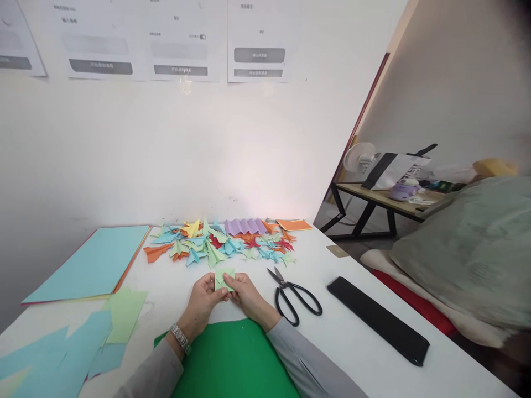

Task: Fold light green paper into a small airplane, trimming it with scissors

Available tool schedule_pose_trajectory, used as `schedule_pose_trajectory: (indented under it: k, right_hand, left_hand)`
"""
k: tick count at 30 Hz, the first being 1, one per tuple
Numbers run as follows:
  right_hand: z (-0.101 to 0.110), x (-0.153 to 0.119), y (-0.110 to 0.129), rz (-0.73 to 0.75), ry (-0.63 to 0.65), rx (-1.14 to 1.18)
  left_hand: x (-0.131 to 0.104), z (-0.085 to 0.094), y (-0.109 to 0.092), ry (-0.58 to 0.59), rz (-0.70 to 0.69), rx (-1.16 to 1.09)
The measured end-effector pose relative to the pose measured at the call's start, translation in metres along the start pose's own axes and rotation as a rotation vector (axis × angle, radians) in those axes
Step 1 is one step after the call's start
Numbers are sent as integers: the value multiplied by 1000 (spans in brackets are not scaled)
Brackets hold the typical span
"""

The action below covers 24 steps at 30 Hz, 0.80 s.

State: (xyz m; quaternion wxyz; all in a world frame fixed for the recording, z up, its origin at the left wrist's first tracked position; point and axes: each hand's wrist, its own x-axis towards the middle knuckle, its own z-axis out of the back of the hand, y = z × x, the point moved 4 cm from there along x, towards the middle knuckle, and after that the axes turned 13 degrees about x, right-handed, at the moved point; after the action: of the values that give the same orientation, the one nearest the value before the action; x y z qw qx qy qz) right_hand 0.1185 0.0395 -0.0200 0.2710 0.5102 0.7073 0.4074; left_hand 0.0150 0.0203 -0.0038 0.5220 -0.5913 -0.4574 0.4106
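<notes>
Between my two hands is a small folded piece of light green paper (223,279), held up just above the white table. My left hand (202,301) pinches its left side, with a metal watch (181,338) on that wrist. The fingers of my right hand (248,297) close on its right side, the thumb lying across the front. Behind it spreads a pile of folded paper pieces (215,243), some shaped like planes, in blue, green, orange, yellow and red. Open-bladed black scissors (286,290) lie to the right of my right hand.
Large coloured sheets (89,262) are stacked at left, with loose blue and green paper (93,337) nearer. A purple pleated paper (245,226) and orange sheets (295,225) lie by the wall. A long black object (379,320) rests at right. Green material (234,362) is below my wrists.
</notes>
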Motion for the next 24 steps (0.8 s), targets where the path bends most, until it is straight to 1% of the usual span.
schedule_pose_trajectory:
  k: [6, 10, 12, 15, 17, 20, 22, 24]
  right_hand:
    - [-11, -3, 6, -17, 21, 26]
    - [-11, -3, 8, -2, 6, 24]
    - [-10, -3, 8, 1, -4, 43]
    - [-10, -3, 8, -1, -8, 85]
    - [-9, -3, 7, -3, -4, 75]
    - [-6, -1, 4, 2, -36, 45]
    - [-3, -1, 2, 13, -58, 70]
    - [-2, -1, 1, 18, -48, 98]
  left_hand:
    - [0, 3, -2, 6, 1, 20]
    - [0, 3, -1, 10, -17, 55]
    - [-1, 1, -2, 17, 0, 29]
    - [-3, -2, -2, 45, 62, -76]
    - [-3, -3, -2, 51, 73, -101]
    - [-3, -3, 0, 37, 55, -57]
    - [-4, -3, 2, 30, 56, 8]
    - [-5, -4, 3, 45, 75, 67]
